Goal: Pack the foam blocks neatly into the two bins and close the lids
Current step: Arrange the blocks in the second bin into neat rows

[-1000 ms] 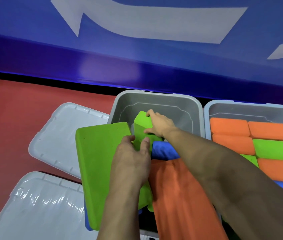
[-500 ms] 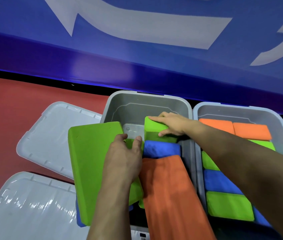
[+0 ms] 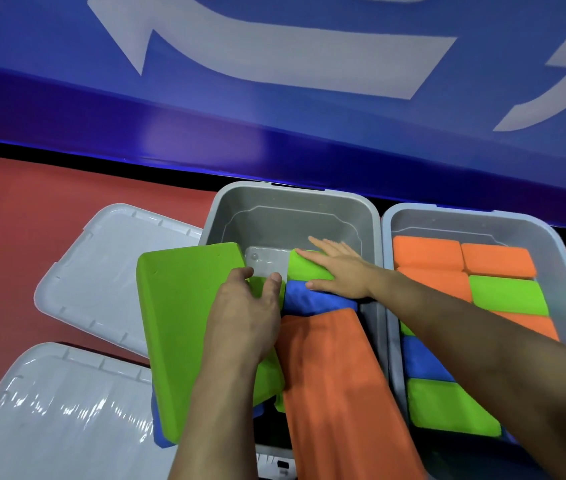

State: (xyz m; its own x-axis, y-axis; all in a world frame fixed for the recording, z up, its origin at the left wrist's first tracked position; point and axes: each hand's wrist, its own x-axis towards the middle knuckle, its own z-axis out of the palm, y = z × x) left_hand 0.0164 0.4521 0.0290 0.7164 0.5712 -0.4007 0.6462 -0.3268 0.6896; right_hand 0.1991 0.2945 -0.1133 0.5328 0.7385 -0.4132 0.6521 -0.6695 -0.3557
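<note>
An indoor play or sports space rather than a home. A red padded floor [image 3: 67,209] meets a tall blue wall pad [image 3: 274,109] painted with big white arrows [image 3: 274,60]. Grey plastic bins [image 3: 383,237] (lids off) hold bright foam blocks [image 3: 508,294].

No readable text, labels or numbers anywhere in view.

A red floor [image 3: 49,209] carries two grey bins side by side, the left bin [image 3: 292,206] and the right bin [image 3: 482,220], with two grey lids, far lid [image 3: 108,271] and near lid [image 3: 49,417], lying flat to their left.
</note>
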